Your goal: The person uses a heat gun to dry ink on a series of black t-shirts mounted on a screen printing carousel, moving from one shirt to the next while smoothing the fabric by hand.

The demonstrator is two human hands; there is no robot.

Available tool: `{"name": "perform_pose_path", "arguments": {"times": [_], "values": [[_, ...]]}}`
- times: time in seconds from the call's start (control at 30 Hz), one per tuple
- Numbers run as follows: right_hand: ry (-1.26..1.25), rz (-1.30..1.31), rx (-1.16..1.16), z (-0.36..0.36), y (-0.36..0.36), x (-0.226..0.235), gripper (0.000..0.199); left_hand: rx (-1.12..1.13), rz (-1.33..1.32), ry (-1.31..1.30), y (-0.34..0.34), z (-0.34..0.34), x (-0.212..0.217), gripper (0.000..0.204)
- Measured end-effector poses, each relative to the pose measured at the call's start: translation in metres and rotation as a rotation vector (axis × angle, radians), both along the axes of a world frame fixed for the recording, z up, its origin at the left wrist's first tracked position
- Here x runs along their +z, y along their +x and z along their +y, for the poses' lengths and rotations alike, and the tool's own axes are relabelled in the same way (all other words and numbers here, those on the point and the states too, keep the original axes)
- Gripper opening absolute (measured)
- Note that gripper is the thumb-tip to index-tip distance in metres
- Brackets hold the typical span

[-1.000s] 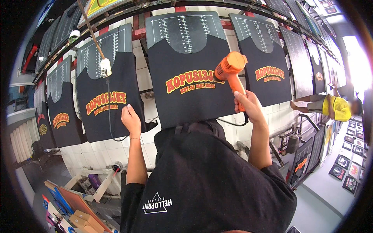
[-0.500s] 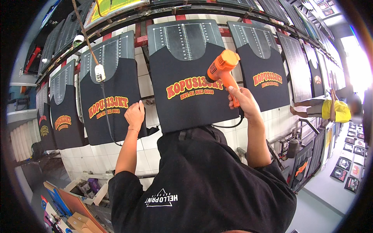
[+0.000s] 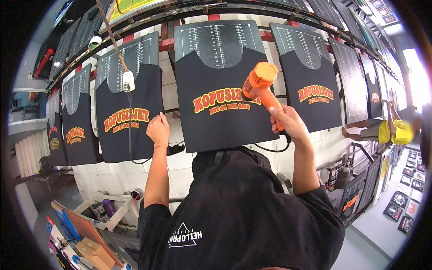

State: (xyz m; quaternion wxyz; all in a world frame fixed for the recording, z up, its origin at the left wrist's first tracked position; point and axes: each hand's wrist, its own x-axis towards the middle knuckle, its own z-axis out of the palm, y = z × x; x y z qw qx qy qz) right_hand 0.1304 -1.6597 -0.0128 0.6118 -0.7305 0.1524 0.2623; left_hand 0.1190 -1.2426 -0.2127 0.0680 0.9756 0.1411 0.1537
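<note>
My right hand point(image 3: 290, 122) is wrapped round the handle of an orange heat gun point(image 3: 263, 77). Its dark nozzle points left, over the red and yellow lettering on the black T-shirt point(image 3: 220, 130) in front of me. That shirt lies flat on a dark board point(image 3: 186, 41) with white ruler marks, and the gun hides part of the print. My left hand point(image 3: 158, 129) is closed in a loose fist, no object showing in it, by the right edge of the left-hand black T-shirt point(image 3: 112, 146). A third printed black T-shirt point(image 3: 310, 112) lies on the board to the right.
A white socket point(image 3: 128, 82) hangs on a cord, its black cable crossing the left shirt. Another person in a yellow top point(image 3: 396, 130) stands at the far right. More boards with shirts line both sides. Cardboard boxes point(image 3: 95, 254) and a wooden frame point(image 3: 119, 218) lie lower left.
The heat gun and my right hand have come slightly towards me over the print. My left hand stays closed near the left shirt's edge. The whole view has shifted a little.
</note>
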Motion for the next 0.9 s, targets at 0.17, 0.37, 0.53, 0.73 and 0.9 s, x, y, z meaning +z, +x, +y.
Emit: {"name": "perform_pose_path", "arguments": {"times": [0.17, 0.37, 0.53, 0.73, 0.9], "values": [[0.008, 0.005, -0.005, -0.003, -0.008, -0.002, 0.031, 0.004, -0.006, 0.008, 0.000, -0.001, -0.001, 0.039], [0.029, 0.020, 0.002, 0.001, -0.007, -0.002, 0.032, 0.020, -0.014, 0.004, 0.000, -0.002, -0.001, 0.039], [0.003, 0.009, 0.033, 0.012, -0.005, -0.002, 0.032, 0.034, -0.005, 0.017, 0.001, -0.001, -0.003, 0.038], [0.035, 0.013, 0.081, 0.012, 0.002, -0.006, 0.033, 0.031, -0.018, -0.020, 0.000, -0.001, -0.001, 0.040], [0.000, -0.030, 0.094, 0.020, 0.011, -0.009, 0.032, 0.045, 0.008, -0.010, 0.001, -0.001, -0.002, 0.040]]}}
